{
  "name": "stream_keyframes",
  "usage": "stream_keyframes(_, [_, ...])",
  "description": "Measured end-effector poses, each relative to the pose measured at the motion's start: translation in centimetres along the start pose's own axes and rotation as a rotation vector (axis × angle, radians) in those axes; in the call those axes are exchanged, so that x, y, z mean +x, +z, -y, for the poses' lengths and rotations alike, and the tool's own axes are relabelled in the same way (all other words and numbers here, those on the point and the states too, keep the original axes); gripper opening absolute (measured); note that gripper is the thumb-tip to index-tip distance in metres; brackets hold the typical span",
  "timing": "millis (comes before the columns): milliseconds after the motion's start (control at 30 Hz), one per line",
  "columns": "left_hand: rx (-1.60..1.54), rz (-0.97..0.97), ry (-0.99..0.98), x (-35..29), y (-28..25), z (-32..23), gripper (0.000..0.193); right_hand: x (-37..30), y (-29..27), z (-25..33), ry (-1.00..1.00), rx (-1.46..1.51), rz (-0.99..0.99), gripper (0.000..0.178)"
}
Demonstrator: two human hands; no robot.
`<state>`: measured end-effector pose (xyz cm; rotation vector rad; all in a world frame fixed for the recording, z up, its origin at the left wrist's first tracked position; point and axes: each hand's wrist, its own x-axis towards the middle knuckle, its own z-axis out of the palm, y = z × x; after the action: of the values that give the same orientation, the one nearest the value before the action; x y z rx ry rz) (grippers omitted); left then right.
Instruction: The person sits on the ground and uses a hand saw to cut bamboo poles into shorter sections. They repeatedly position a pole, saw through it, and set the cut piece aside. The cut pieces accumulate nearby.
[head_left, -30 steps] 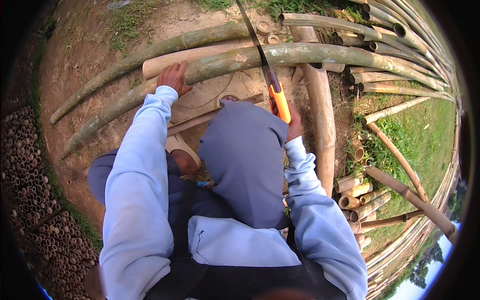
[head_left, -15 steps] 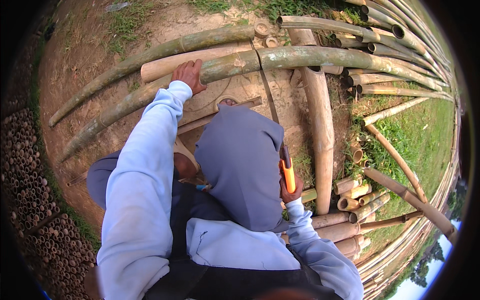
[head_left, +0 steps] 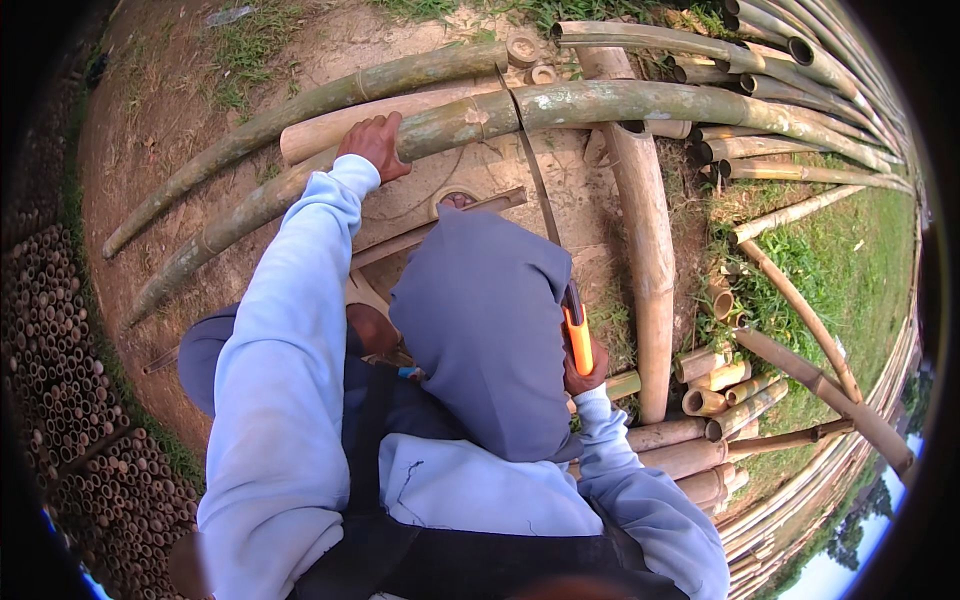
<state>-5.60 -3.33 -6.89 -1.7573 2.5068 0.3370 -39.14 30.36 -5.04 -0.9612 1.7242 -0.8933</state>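
My left hand (head_left: 375, 146) is wrapped over a long green-brown bamboo pole (head_left: 600, 102), left of its middle. A hand saw with an orange handle (head_left: 578, 342) is in my right hand (head_left: 588, 370), beside my bent knee. From the handle the narrow dark saw blade (head_left: 538, 185) runs away from me and crosses the bamboo pole to the right of my left hand. My knee covers part of the blade's near end. The bamboo pole lies across a thick, notched bamboo post (head_left: 645, 260).
A second green pole (head_left: 330, 100) and a paler pole (head_left: 315, 135) lie just beyond. Cut bamboo pieces (head_left: 705, 402) are heaped at right, with long poles (head_left: 845, 75) at far right. Stacked bamboo ends (head_left: 60, 350) fill the left. My foot (head_left: 458, 200) rests near a split strip.
My right hand and the saw have moved slightly away from me, toward the bamboo pole. My left hand stays on the pole. The whole view has shifted a little.
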Motion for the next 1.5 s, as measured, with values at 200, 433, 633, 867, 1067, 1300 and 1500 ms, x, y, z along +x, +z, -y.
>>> stream_keyframes(200, [0.02, 0.03, -0.031, 0.2, -0.1, -0.4, 0.063, 11.3, 3.7, 2.7, -0.296, 0.047, 0.036, 0.022])
stream_keyframes(433, [0.011, 0.012, -0.016, 0.4, -0.9, -0.3, 0.064, 6.6, 2.4, 0.8, -0.304, 0.101, -0.03, 0.019])
stream_keyframes(633, [0.024, -0.001, 0.003, 0.3, 0.2, 0.1, 0.066, 2.5, 1.9, 0.9, -0.189, -0.014, -0.062, 0.015])
stream_keyframes(867, [0.012, 0.068, -0.02, 0.5, -0.4, 0.0, 0.068, 13.6, 5.2, 0.1, -0.238, 0.416, 0.124, 0.017])
stream_keyframes(1067, [-0.008, 0.037, 0.001, 0.4, -0.1, 0.4, 0.068, -0.9, -0.8, -1.5, -0.179, -0.01, 0.0, 0.024])
stream_keyframes(1300, [0.014, 0.031, -0.006, 0.6, -0.8, 0.1, 0.068, 15.2, 5.0, -0.7, -0.245, 0.154, 0.105, 0.019])
stream_keyframes(1500, [-0.02, 0.084, -0.009, 0.3, -0.6, 0.3, 0.066, 3.3, 0.0, -2.1, -0.177, -0.054, 0.023, 0.014])
